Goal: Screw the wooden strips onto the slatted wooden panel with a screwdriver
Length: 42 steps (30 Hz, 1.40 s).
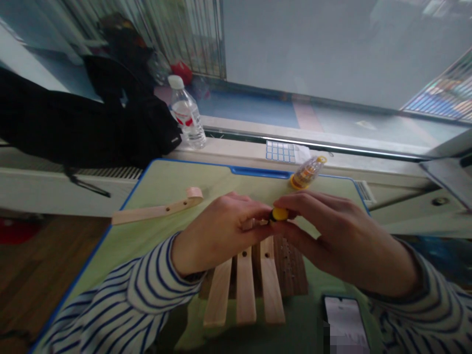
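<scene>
Between the thumb and fingers of my right hand point(332, 236) is a small, rounded yellow-and-black piece point(280, 214) that looks like a screwdriver handle. My left hand point(228, 226) is closed in a pinch just left of it, its fingertips meeting the black side; what they grip is hidden. Below both hands, a brown wooden block point(295, 268) with small holes lies on the green-topped table. Three pale wooden strips, one of them the middle strip point(246, 290), extend from the block toward me, with dark holes near their upper ends. My hands cover their far ends.
Another pale wooden strip point(147, 212) with a curled end lies at the table's left. A clear bottle with yellow ends point(308, 173) stands at the back edge. A phone point(346, 322) rests front right. On the sill are a water bottle point(187, 115), a black bag point(140, 123) and a label sheet point(280, 151).
</scene>
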Motion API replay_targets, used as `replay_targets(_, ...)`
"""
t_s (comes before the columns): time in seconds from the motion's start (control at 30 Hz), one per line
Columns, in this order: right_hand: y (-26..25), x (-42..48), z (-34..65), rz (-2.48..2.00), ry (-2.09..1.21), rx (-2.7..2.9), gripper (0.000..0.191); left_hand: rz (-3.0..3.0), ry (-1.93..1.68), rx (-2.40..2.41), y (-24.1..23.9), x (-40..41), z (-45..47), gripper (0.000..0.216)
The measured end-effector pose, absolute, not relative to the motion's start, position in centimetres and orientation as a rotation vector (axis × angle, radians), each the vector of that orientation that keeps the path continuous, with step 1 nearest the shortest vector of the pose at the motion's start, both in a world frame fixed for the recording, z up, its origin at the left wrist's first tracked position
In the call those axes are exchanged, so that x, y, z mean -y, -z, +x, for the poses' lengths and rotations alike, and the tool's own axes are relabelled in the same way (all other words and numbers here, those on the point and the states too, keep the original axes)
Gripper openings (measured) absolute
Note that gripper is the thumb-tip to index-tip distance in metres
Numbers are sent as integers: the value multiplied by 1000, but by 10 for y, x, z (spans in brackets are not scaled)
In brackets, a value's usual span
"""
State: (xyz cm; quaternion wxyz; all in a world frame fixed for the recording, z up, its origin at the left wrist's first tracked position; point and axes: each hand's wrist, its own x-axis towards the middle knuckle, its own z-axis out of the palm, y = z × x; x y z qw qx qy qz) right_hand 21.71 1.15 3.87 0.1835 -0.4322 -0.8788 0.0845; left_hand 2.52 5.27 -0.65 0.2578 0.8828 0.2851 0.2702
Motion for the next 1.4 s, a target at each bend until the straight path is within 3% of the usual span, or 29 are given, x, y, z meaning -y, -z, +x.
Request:
replay_targets(0.7,-37,-6,218,-1261,-226,2435,12,2413,-746,-831,5,-50,28,11)
replay_targets(0.9,-42,-4,220,-1165,-221,2466,35,2425,-729,-806,4,-49,27,9)
replay_targets(1.4,-34,-3,218,-1147,-209,2439,17,2431,-648,-667,3,-52,24,7)
